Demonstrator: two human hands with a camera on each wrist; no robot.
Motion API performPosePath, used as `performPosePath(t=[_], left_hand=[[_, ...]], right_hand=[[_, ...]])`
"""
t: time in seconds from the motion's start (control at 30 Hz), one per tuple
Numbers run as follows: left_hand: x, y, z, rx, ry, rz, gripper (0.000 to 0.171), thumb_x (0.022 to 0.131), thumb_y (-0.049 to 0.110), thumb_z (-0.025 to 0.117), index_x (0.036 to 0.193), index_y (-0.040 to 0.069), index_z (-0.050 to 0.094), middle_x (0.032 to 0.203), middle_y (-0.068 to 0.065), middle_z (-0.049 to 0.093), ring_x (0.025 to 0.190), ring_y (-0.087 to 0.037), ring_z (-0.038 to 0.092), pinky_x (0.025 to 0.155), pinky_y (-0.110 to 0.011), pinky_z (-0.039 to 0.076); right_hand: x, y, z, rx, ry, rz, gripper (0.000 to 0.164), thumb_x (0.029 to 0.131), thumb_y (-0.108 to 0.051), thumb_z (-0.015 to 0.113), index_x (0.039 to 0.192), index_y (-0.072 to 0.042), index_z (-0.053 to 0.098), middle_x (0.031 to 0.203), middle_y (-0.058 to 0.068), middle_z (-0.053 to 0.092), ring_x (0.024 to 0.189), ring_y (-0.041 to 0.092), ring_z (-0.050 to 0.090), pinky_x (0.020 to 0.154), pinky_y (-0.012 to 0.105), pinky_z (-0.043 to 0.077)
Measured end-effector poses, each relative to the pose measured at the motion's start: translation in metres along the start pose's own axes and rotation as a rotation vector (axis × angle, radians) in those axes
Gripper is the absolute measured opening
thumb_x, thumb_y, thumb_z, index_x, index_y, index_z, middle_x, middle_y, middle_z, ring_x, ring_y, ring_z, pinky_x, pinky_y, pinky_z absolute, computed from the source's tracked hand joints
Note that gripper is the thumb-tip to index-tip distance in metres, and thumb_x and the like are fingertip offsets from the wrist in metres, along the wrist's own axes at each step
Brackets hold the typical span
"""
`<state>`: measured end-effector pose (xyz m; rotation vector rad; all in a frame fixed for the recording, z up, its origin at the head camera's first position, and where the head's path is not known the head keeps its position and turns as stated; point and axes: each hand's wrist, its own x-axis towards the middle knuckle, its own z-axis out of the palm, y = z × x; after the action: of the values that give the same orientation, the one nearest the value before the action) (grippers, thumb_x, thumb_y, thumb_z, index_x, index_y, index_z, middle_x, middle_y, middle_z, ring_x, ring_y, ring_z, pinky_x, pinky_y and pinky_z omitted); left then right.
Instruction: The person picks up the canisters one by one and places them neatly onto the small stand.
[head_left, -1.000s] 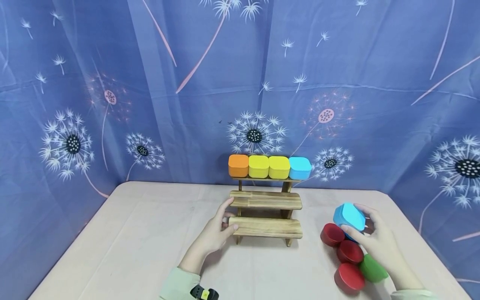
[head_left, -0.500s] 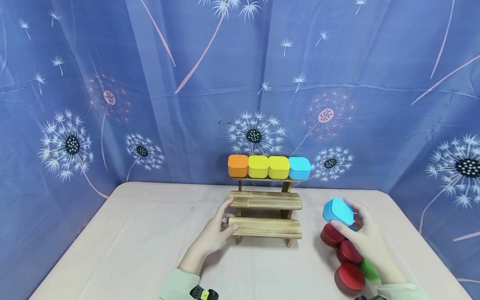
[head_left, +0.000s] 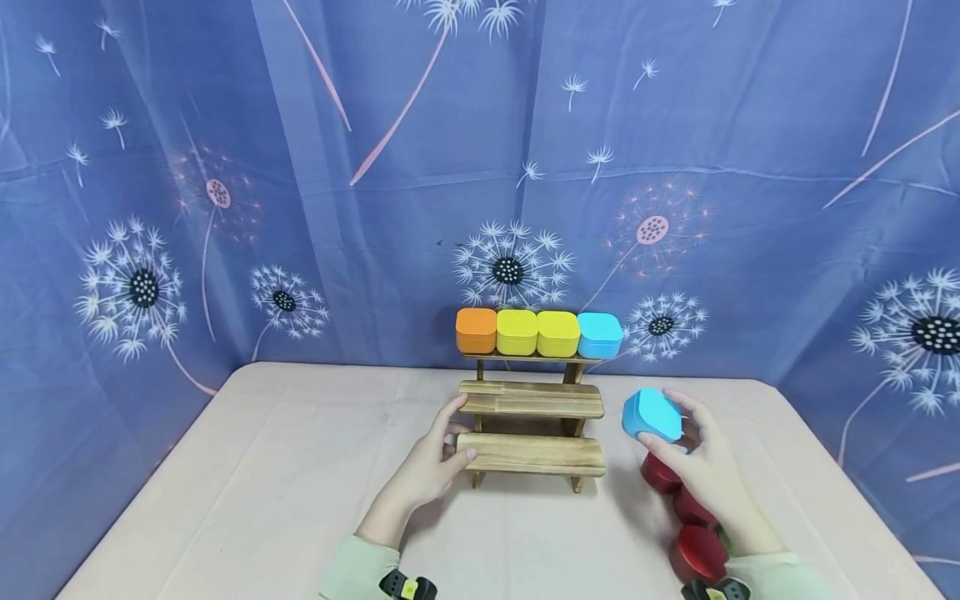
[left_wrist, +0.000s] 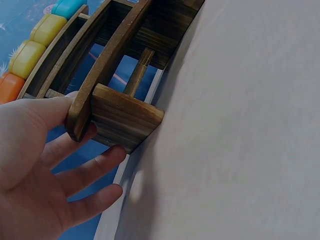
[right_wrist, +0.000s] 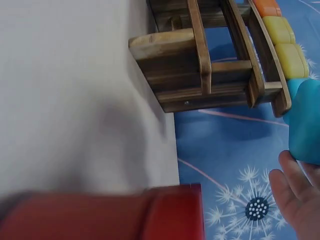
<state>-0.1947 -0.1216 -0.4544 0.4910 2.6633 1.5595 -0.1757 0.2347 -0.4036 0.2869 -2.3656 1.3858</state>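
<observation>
A three-tier wooden shelf stand [head_left: 531,454] stands mid-table. My left hand [head_left: 426,467] grips the left end of its lowest board; the left wrist view shows thumb and index finger about that board [left_wrist: 107,70], the other fingers spread beside the end leg. Between thumb and fingers of my right hand [head_left: 712,467] is a light blue rounded box [head_left: 651,415], tilted and raised right of the stand. Along the top tier, in a row, sit an orange box [head_left: 476,331], two yellow boxes [head_left: 517,332] and another light blue box [head_left: 599,335].
Under and beside my right forearm are several red round tins [head_left: 697,552], partly hidden, and a sliver of a green box [head_left: 724,537]. One red tin [right_wrist: 170,215] looms blurred in the right wrist view. A blue dandelion-print curtain [head_left: 375,250] hangs behind the table [head_left: 300,467].
My right hand has carried the light blue box leftward and slightly up, away from over the red tins toward the stand. My left hand stays on the stand.
</observation>
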Motion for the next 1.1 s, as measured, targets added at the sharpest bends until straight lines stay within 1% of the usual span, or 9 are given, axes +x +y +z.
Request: performPosePath(t=[0.37,0.57,0.67,0.77,0.83,0.9,0.97,1.1], left_hand=[[0.0,0.0,0.0,-0.005,-0.005,0.0,0.075,0.093,0.019,0.06,0.15,0.035,0.014,0.121,-0.009,0.058,0.081,-0.013,0.051,0.074,-0.027,0.044],[0.0,0.002,-0.001,-0.007,-0.005,0.001,0.075,0.093,0.018,0.06,0.15,0.034,0.014,0.12,-0.009,0.058,0.08,-0.013,0.051,0.073,-0.026,0.044],[0.0,0.001,-0.001,-0.008,-0.008,0.002,0.074,0.093,0.018,0.06,0.15,0.034,0.014,0.12,-0.009,0.058,0.08,-0.013,0.052,0.073,-0.026,0.044],[0.0,0.001,-0.001,-0.004,-0.008,0.004,0.074,0.093,0.018,0.06,0.15,0.034,0.014,0.12,-0.009,0.058,0.08,-0.013,0.052,0.073,-0.026,0.045],[0.0,0.001,-0.001,-0.001,-0.007,0.004,0.074,0.093,0.018,0.06,0.149,0.034,0.014,0.12,-0.009,0.058,0.079,-0.013,0.052,0.073,-0.026,0.045],[0.0,0.001,-0.001,-0.002,-0.005,0.005,0.074,0.093,0.017,0.06,0.149,0.034,0.015,0.119,-0.009,0.058,0.079,-0.013,0.052,0.073,-0.026,0.045],[0.0,0.001,0.0,-0.005,-0.003,0.006,0.074,0.093,0.017,0.06,0.149,0.034,0.015,0.119,-0.009,0.058,0.079,-0.013,0.052,0.073,-0.026,0.045],[0.0,0.001,0.0,-0.009,-0.004,0.005,0.074,0.093,0.017,0.06,0.15,0.034,0.015,0.119,-0.009,0.058,0.079,-0.014,0.052,0.073,-0.026,0.045]], right_hand=[[0.005,-0.005,0.012,0.058,-0.022,-0.012,0.064,0.081,-0.001,0.072,0.137,-0.001,0.041,0.108,-0.02,0.052,0.088,-0.008,0.057,0.07,0.015,0.051],[0.007,-0.007,0.019,0.052,-0.03,0.004,0.065,0.082,-0.005,0.072,0.139,-0.004,0.04,0.109,-0.022,0.052,0.091,-0.008,0.057,0.072,0.016,0.051],[0.008,-0.009,0.022,0.049,-0.032,0.014,0.065,0.083,-0.007,0.072,0.14,-0.005,0.04,0.113,-0.016,0.052,0.093,-0.009,0.056,0.074,0.014,0.05],[0.008,-0.011,0.024,0.04,-0.035,0.012,0.065,0.083,-0.007,0.071,0.14,-0.005,0.04,0.12,-0.003,0.052,0.095,-0.011,0.054,0.077,0.011,0.047],[0.008,-0.013,0.026,0.048,-0.043,0.006,0.065,0.083,-0.007,0.071,0.14,-0.004,0.039,0.123,0.006,0.052,0.096,-0.011,0.053,0.078,0.01,0.047],[0.009,-0.013,0.028,0.063,-0.048,-0.001,0.065,0.083,-0.005,0.071,0.14,-0.002,0.039,0.126,0.013,0.051,0.097,-0.011,0.053,0.078,0.01,0.046],[0.01,-0.014,0.029,0.072,-0.055,-0.01,0.066,0.083,-0.005,0.071,0.14,-0.002,0.038,0.127,0.015,0.05,0.098,-0.011,0.053,0.078,0.01,0.046],[0.012,-0.015,0.033,0.068,-0.065,-0.014,0.066,0.083,-0.007,0.072,0.14,-0.004,0.039,0.124,0.006,0.05,0.098,-0.009,0.054,0.078,0.011,0.046]])
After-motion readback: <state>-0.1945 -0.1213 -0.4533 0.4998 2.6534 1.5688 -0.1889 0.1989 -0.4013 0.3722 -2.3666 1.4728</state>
